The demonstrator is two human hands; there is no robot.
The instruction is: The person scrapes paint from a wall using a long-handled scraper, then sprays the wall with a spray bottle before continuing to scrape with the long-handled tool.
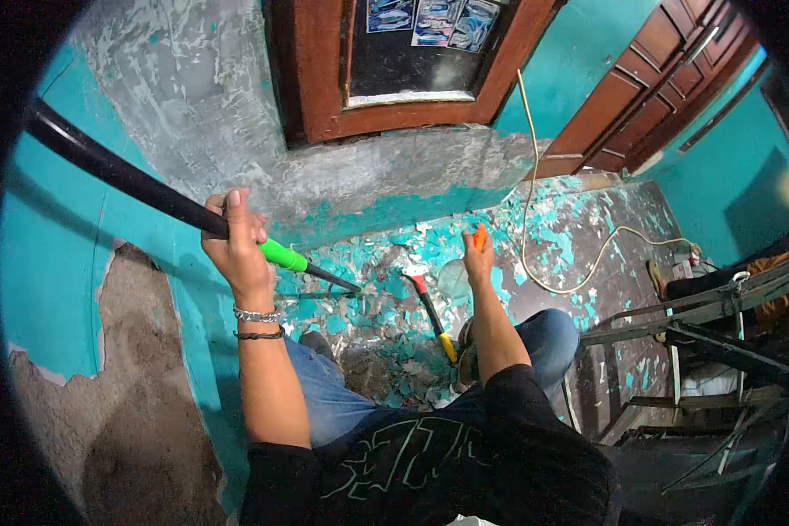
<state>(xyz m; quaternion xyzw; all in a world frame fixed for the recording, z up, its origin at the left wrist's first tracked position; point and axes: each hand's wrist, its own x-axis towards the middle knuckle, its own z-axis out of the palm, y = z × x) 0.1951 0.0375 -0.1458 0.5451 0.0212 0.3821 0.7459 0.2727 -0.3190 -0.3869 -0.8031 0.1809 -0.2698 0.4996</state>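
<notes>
My left hand (238, 237) is wrapped round a long pole (136, 180), black with a bright green collar below the grip. The pole slants from the upper left down toward the floor. My right hand (478, 260) is closed on a small orange piece (479, 235); its full shape is hidden by the fingers. Between my legs, a scraper (430, 309) with a red, black and yellow handle lies among turquoise paint flakes (386, 302).
To the left, the turquoise wall (61, 280) has bare patches. Ahead is a brown wooden window frame (394, 118) above a scraped grey wall. A cream cable (528, 175) loops over the floor toward a brown door (622, 96). Wooden slats (701, 307) stand at right.
</notes>
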